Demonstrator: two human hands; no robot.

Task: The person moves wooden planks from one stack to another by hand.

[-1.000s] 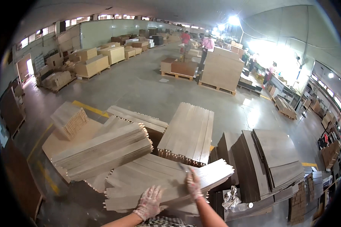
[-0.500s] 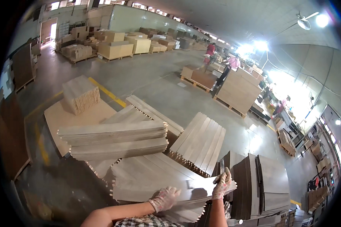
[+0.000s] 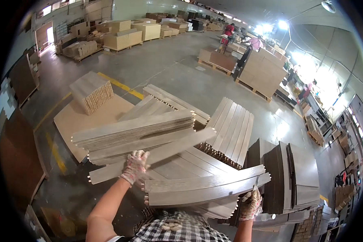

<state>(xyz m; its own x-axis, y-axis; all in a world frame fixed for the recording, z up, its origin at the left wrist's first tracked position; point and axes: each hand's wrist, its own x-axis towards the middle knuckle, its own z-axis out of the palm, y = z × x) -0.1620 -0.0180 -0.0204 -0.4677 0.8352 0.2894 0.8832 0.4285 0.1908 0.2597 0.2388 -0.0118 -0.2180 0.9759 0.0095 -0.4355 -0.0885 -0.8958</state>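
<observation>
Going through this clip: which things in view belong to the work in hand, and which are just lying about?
Work in hand:
- left hand, on a loose board
- right hand, holding a slim tool, kind unclear
- front board stack, beside the right hand

Apparently just lying about:
- clear bottle
- large panels at right
- pallet loads in the background

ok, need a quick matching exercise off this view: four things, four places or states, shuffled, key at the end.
1. Left hand
2. Right hand
3. Short stack
4. Bottle

A. Near the right end of the front board
B. On a tan sheet
C. Clear, with a white cap
D. Over a single slanted board

Pairs: 1-D, 2-A, 3-B, 4-C
</observation>
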